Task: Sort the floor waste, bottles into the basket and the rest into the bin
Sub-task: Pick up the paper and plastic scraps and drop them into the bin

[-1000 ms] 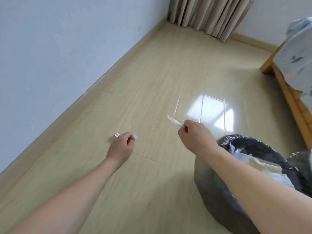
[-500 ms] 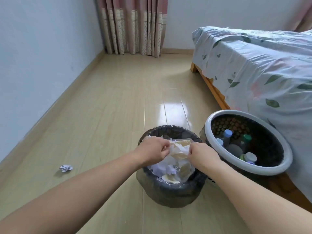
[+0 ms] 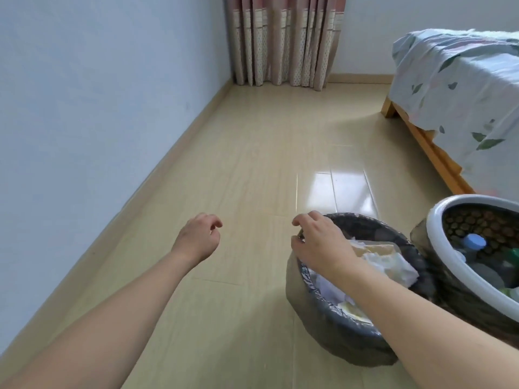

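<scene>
The bin [image 3: 331, 332], lined with a black bag, stands on the floor at the lower right and holds crumpled white and tan paper [image 3: 393, 262]. Right of it is the basket [image 3: 438, 248] with a white rim, holding bottles, one with a blue cap [image 3: 474, 242]. My right hand [image 3: 317, 242] hovers over the bin's left rim, fingers loosely curled, holding nothing. My left hand [image 3: 198, 238] hangs over bare floor left of the bin, fingers relaxed and empty.
A blue-grey wall with a wooden skirting [image 3: 157, 175] runs along the left. A bed [image 3: 460, 88] with a leaf-print sheet on a wooden frame stands at the right. Curtains [image 3: 283, 40] hang at the far end of the wooden floor.
Both hands dropped their paper scraps into the bin and pulled away to the left. My view swung left, so the basket sits at the frame's right edge and the crumpled paper on the floor is out of sight.
</scene>
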The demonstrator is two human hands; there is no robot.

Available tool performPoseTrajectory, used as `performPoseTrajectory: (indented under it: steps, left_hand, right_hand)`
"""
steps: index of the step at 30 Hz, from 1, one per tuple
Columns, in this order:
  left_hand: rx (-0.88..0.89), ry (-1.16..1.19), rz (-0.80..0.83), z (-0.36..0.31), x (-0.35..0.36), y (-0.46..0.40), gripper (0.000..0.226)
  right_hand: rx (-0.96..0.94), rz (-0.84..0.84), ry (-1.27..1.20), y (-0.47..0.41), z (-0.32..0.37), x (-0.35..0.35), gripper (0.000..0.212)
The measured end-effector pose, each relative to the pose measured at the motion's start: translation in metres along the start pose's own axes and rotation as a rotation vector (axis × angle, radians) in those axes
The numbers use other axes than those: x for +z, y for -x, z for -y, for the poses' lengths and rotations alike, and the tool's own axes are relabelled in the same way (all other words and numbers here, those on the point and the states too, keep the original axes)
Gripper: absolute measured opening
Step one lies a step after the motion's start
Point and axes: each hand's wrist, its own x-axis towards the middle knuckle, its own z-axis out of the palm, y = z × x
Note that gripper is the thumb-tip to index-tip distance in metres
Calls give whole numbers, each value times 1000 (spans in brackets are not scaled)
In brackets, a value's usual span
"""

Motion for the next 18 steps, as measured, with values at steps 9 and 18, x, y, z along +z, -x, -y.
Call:
performPoseTrajectory:
  steps: [9, 18]
  left_hand:
    - [-386, 38, 98, 206, 8, 19, 34]
    - [-183, -134, 241, 219, 78, -15, 32]
  right_hand:
    - [-58, 327, -87, -60, 115, 140, 36]
    - [23, 566, -17, -85, 136, 234, 39]
